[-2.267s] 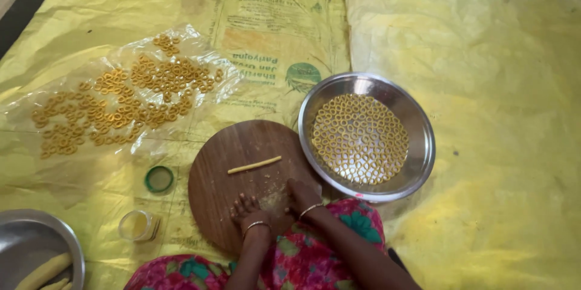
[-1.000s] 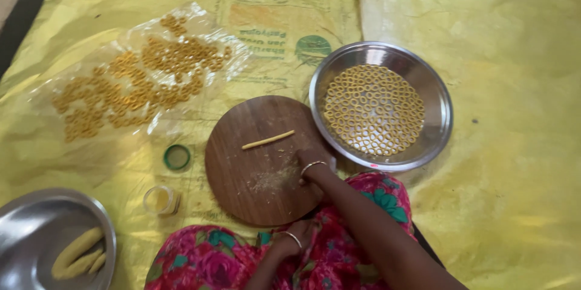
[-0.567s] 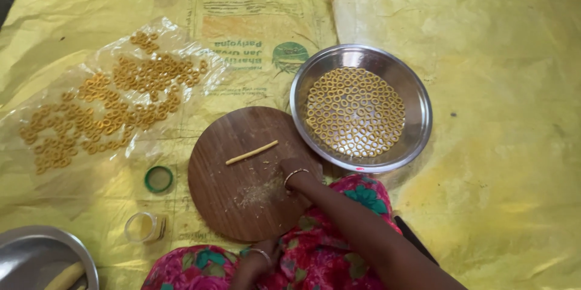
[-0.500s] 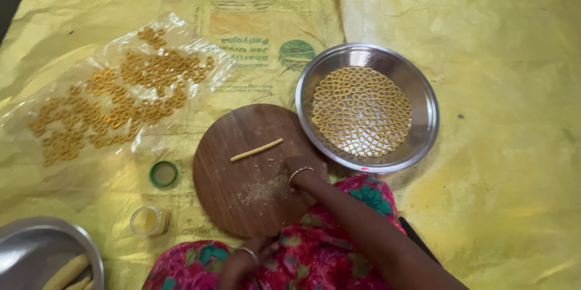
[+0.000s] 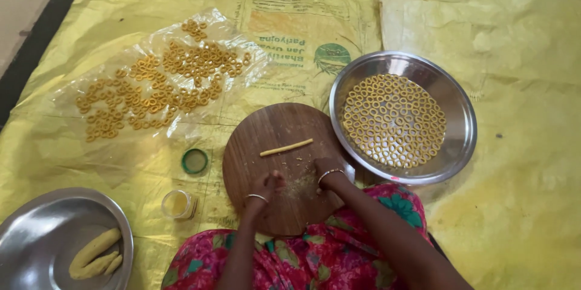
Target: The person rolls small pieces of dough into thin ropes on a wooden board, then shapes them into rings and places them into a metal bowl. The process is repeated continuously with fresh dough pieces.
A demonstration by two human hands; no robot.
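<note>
One thin stick of dough (image 5: 286,147) lies on the round wooden board (image 5: 254,145), above and between my two hands, its long axis running left to right with the right end tipped a little toward the far side. From the fingers it sits farther from my body; the right hand (image 5: 327,168) is nearer its right end, while the left hand (image 5: 268,184) is lower on the board and nearer its left end, so I judge the two about equally placed, the right slightly closer. Between the hands is a patch of crumbs (image 5: 301,187). The left fingers look curled together as if pinching something small, though I cannot tell what, if anything, they hold; the right hand rests on the board near its right edge with fingers bent, and I cannot tell whether it grips anything. Outward from the board: a steel plate (image 5: 460,114) packed with dough rings to the right, a clear sheet with more rings (image 5: 163,81) to the upper left, a green lid (image 5: 195,161) and small jar (image 5: 178,204) to the left, and a steel dish (image 5: 36,217) with dough rolls (image 5: 94,252) at lower left. Compared with half a second ago, the left hand has come up from my lap onto the board; the stick has not moved.
</note>
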